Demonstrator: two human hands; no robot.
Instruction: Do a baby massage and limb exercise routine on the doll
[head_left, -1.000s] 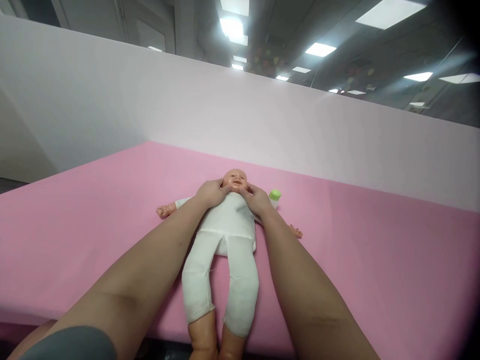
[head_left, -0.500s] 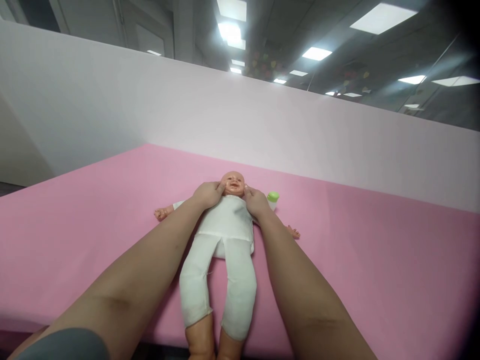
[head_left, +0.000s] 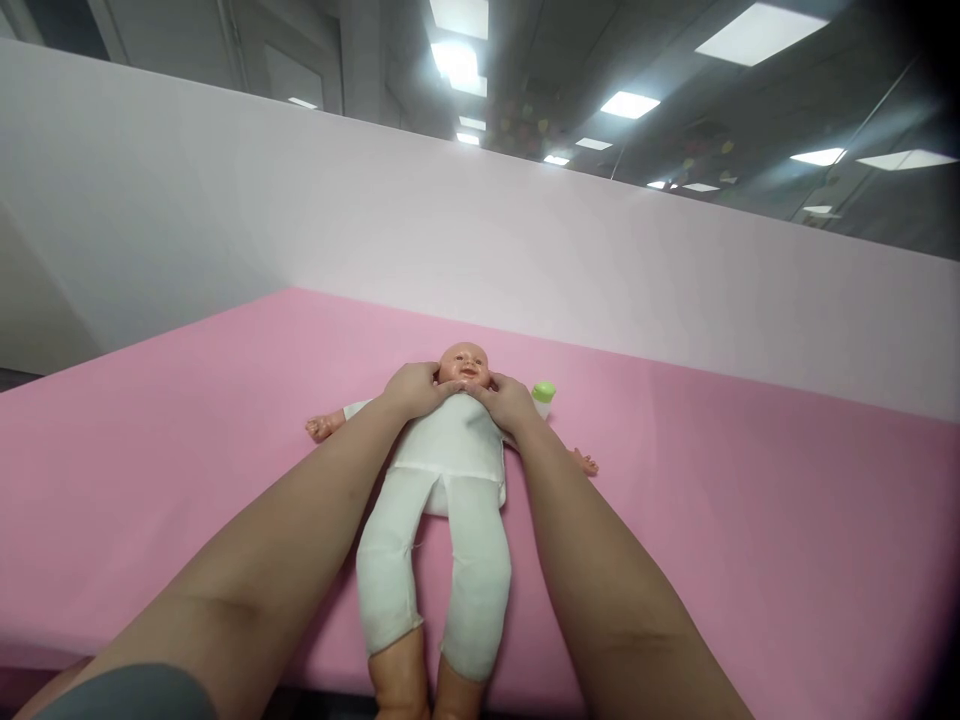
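A baby doll point(head_left: 450, 470) in a white cloth suit lies on its back on the pink table top point(head_left: 750, 520), head away from me and feet over the near edge. My left hand point(head_left: 414, 389) rests on the doll's left cheek and shoulder area. My right hand point(head_left: 508, 402) rests against the other side, at the chin and neck. The thumbs of both hands meet under the doll's chin. Each hand touches the doll with fingers spread; neither closes around it.
A small bottle with a green cap point(head_left: 543, 395) stands just right of the doll's head, behind my right hand. A pale pink partition wall point(head_left: 525, 240) rises behind the table. The table's near edge runs along the bottom.
My thumbs have slid from the doll's cheeks down and inward until they meet under its chin. The doll itself stays in place.
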